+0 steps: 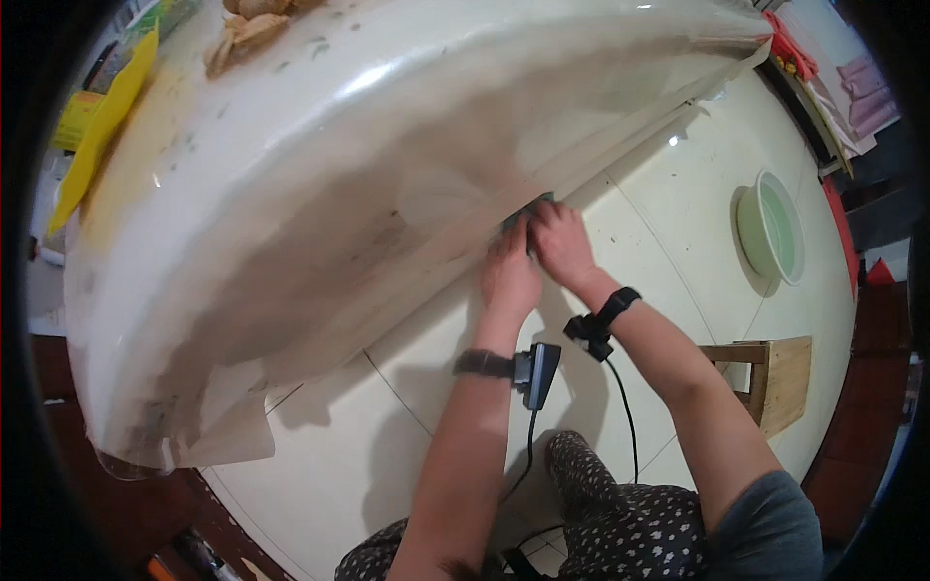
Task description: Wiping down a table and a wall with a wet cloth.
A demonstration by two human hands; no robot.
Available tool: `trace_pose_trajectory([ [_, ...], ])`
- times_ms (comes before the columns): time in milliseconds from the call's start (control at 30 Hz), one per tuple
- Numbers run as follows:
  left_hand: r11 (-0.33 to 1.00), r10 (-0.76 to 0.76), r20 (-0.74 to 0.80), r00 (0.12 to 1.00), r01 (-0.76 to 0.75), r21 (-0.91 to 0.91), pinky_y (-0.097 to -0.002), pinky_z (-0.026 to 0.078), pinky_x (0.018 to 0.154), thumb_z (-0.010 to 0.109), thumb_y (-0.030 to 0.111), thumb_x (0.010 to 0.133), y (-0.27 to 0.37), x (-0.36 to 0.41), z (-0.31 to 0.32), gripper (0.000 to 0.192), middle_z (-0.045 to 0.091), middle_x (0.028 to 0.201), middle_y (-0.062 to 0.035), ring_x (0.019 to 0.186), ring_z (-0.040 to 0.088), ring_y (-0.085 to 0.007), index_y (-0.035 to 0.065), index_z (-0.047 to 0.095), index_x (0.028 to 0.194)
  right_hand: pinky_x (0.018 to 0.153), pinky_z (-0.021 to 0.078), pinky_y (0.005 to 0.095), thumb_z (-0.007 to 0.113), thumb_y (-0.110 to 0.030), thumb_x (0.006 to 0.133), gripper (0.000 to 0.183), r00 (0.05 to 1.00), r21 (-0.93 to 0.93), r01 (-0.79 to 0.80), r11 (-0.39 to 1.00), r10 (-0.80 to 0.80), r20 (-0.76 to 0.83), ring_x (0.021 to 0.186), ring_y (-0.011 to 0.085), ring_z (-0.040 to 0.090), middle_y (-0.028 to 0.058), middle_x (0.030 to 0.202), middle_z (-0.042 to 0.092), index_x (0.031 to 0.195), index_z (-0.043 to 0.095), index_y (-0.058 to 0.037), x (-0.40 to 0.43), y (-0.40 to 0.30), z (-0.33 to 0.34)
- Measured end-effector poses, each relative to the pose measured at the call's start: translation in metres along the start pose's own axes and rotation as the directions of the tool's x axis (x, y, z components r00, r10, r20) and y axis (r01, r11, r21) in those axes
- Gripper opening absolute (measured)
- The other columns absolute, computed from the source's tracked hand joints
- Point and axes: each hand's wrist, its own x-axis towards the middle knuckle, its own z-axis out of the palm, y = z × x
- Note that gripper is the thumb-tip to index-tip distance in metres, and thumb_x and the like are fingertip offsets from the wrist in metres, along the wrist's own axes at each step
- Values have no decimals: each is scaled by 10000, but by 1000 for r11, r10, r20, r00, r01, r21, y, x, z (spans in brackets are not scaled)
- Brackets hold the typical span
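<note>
A glossy, see-through plastic table cover (450, 138) drapes over the table's edge, with brownish smudges on its hanging side. Both my hands meet at its lower hem. A dark grey-green cloth (546, 197) is bunched there, mostly hidden by fingers. My right hand (565, 243) grips the cloth against the hem, fingers curled. Just beside it, my left hand (512, 279) has its fingertips on the same cloth and hem; how much it pinches of each is partly hidden. Black straps with small devices and cables sit on both wrists.
A pale green plastic basin (774, 229) stands on the tiled floor (647, 196) to the right. Nearer me is a wooden stool (785, 381). Brown crumpled pieces (251, 29) and a yellow wavy-edged item (109, 131) lie on the tabletop.
</note>
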Motion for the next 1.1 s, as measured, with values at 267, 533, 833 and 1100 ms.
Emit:
trace_pose_trajectory([
  [267,763,-214,-526,823,-196,-616,-390,412,886,590,130,774,-71,-100,-13,602,483,1192,-228,1061,497,-350,-21,344,1302,697,427,323,534,-194,692,141,962,170,272,947,-262,-80,836,220,519,57,814,527,766,589,-87,3,-144,12],
  [533,990,-81,-524,848,7,-142,-347,406,905,487,29,769,-64,-88,-5,647,385,1312,-239,1140,447,-365,-15,247,1369,701,421,308,527,-205,697,160,950,316,311,896,-291,-109,811,194,520,39,814,530,783,593,-87,9,-113,16],
  [833,979,-173,79,982,163,119,-416,480,775,447,-23,737,15,-3,5,669,418,1324,-135,1048,532,-337,85,270,1374,687,437,347,555,-140,676,116,992,173,92,981,-76,-101,840,249,548,68,851,563,755,599,-68,5,24,21],
  [1100,993,-40,37,999,35,113,-435,482,770,491,47,752,25,10,16,683,424,1325,-134,1010,551,-357,103,231,1381,630,442,390,570,-117,666,83,988,217,10,976,24,-155,776,281,538,101,812,550,710,580,-47,9,33,10],
])
